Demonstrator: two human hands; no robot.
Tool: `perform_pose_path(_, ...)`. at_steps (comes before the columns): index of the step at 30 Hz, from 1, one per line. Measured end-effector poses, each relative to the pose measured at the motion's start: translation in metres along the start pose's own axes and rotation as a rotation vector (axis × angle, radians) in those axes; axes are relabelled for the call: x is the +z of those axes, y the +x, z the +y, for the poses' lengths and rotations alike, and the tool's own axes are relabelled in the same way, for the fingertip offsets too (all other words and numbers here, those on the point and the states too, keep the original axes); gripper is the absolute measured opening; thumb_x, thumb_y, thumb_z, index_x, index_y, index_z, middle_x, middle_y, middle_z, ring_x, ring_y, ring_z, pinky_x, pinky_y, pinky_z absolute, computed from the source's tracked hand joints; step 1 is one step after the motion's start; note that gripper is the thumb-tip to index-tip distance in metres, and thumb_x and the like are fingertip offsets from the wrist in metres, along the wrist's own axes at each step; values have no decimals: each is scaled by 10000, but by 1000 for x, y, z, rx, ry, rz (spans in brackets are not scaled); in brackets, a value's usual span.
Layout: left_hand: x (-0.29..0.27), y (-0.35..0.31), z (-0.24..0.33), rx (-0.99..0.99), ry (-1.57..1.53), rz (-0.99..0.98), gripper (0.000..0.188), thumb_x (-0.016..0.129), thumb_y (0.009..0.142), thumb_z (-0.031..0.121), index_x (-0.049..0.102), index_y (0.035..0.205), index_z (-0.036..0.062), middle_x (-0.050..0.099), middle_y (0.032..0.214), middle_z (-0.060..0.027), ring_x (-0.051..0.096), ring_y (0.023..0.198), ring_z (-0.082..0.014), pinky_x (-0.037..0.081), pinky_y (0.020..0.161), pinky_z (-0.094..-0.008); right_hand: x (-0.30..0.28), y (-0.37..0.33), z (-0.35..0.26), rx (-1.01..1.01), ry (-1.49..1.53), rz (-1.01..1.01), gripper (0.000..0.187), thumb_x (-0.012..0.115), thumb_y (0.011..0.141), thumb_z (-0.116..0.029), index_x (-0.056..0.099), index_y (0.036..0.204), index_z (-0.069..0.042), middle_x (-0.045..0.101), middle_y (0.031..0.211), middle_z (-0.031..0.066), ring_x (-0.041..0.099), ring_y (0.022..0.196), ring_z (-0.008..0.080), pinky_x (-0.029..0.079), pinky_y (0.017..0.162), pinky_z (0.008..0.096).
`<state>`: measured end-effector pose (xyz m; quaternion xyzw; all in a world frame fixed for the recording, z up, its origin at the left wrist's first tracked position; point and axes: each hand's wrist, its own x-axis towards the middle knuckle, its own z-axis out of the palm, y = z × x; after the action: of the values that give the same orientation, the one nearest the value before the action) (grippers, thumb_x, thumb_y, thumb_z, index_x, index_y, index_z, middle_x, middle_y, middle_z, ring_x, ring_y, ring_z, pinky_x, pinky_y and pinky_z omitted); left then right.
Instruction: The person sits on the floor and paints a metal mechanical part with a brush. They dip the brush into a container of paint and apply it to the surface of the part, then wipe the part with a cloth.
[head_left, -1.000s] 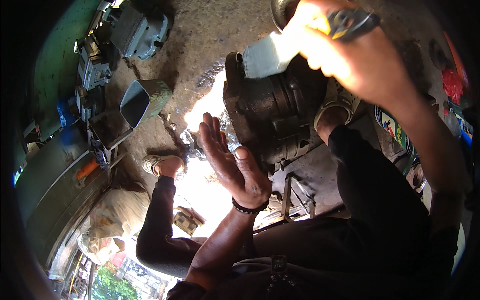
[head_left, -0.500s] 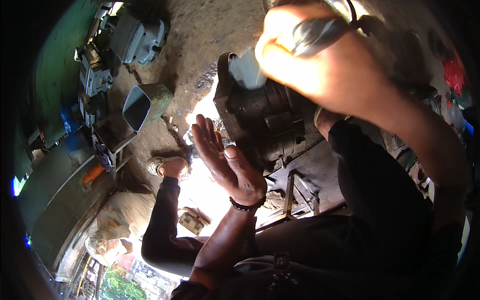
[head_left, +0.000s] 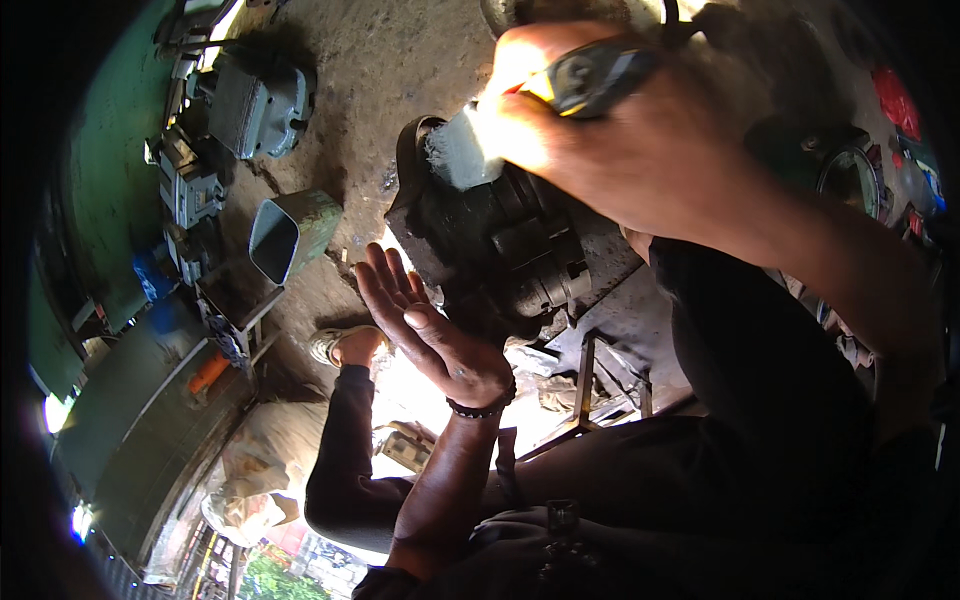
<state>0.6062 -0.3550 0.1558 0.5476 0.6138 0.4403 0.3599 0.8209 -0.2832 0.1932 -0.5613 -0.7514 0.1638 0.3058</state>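
A dark, greasy metal machine housing stands on the floor between my legs. My right hand is wrapped round the dark, yellow-marked handle of a brush. The brush's pale, frayed bristles lie over the housing's upper left end, near its curved flange; whether they press on it I cannot tell. My left hand, with a beaded bracelet at the wrist, is held open with outstretched fingers beside the housing's lower left side. Nothing is in it. Strong sunlight washes out part of my right hand.
A square metal tube lies left of the housing. Farther left are a grey motor casing and several metal parts. A metal frame stands near my knees. At the far right lies a red plastic bag.
My right hand and the brush have moved a little left. The view has shifted slightly, and the housing and left hand sit farther left in the picture. The left hand stays open.
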Motion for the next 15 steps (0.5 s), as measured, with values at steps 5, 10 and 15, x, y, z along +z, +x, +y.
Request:
perform_pose_path(5, 0, -1, 2, 0, 56, 10, 857, 369, 1001, 628, 160, 1567, 20, 262, 1582, -250, 285, 1456, -392, 171, 1189, -538, 16, -1, -7, -95, 274, 5, 130, 581, 862, -128, 591, 780, -28, 589, 708, 91, 615, 734, 253, 496, 683, 393)
perform_pose_path(10, 0, -2, 0, 4, 67, 29, 832, 315, 1016, 623, 138, 1573, 31, 246, 1588, -251, 278, 1461, -391, 166, 1192, -540, -12, -7, -2, 24, 447, -23, 149, 571, 881, -97, 561, 750, -28, 554, 686, 53, 574, 685, 181, 461, 626, 343)
perform_pose_path(15, 0, -3, -1, -1, 73, 27, 803, 287, 1028, 608, 138, 1577, 42, 244, 1591, -243, 273, 1465, -389, 164, 1194, -535, -6, -8, 4, 171, 535, -15, 208, 578, 873, -101, 508, 686, -43, 516, 631, 59, 571, 580, 146, 513, 577, 352)
